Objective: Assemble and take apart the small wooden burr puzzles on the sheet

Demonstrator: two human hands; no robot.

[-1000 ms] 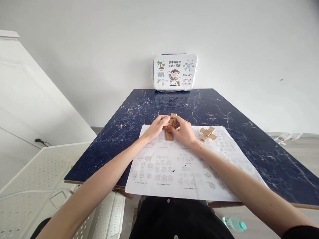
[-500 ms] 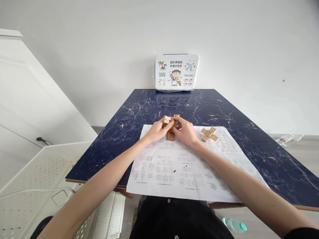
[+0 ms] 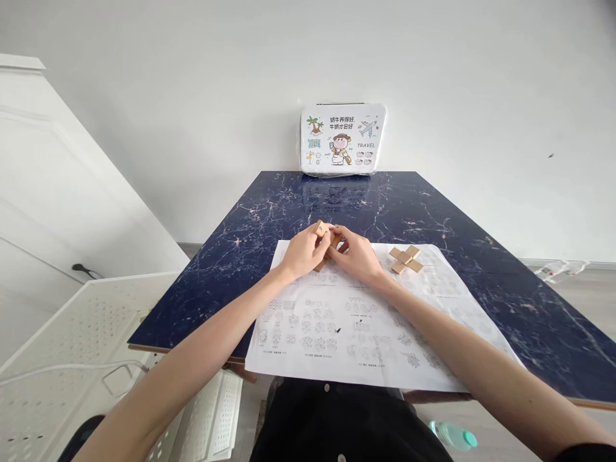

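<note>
Both of my hands meet over the far edge of a printed instruction sheet (image 3: 308, 350), closed around a small cluster of interlocking wooden puzzle pieces (image 3: 335, 241). My left hand (image 3: 307, 250) grips from the left, and the marked end of one wooden piece (image 3: 321, 228) sticks up past its fingers. From the right, my right hand (image 3: 357, 254) pinches the same cluster. Fingers cover most of the pieces, so how they fit together is hidden. To the right on the sheet lies a cross-shaped wooden puzzle (image 3: 405, 259), apart from both hands.
The sheet lies on a dark blue marbled table (image 3: 231, 256). A white cartoon-printed case (image 3: 342, 141) stands at the back against the wall. White perforated shelving (image 3: 96, 321) is at the left, and a plastic bottle (image 3: 453, 436) is below the table's front edge.
My hands have closed in tighter around the wooden pieces, which are turned and more covered. The lower piece, with its mark showing before, now mostly disappears behind my left fingers.
</note>
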